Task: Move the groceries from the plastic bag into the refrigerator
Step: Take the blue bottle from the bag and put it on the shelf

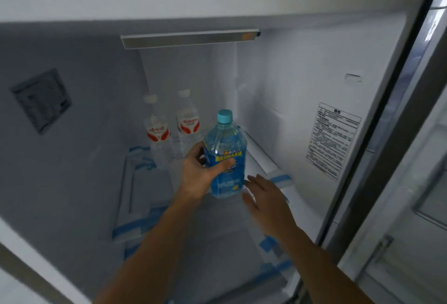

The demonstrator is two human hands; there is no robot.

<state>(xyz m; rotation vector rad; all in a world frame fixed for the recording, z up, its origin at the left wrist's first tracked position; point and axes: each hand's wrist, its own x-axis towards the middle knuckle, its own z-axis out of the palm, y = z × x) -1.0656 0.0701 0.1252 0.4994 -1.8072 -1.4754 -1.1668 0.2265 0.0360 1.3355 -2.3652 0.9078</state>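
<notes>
Inside the open refrigerator [302, 81], a large blue drink bottle [226, 149] with a light-blue cap stands upright on the glass shelf [135, 197]. My left hand [202, 170] grips its left side, thumb across the yellow band of the label. My right hand [263, 197] hovers just right of the bottle's base with fingers straight, holding nothing; whether its fingertips touch the bottle is unclear. Two clear water bottles [158, 132] [188, 120] with red-and-white labels stand behind it at the back. The plastic bag is out of view.
A lamp bar [188, 39] hangs from the compartment's ceiling. A grey vent panel [42, 99] sits on the left wall and a warning sticker [332, 139] on the right wall. Blue tape strips mark the shelf edges. The open door [411, 183] stands at right.
</notes>
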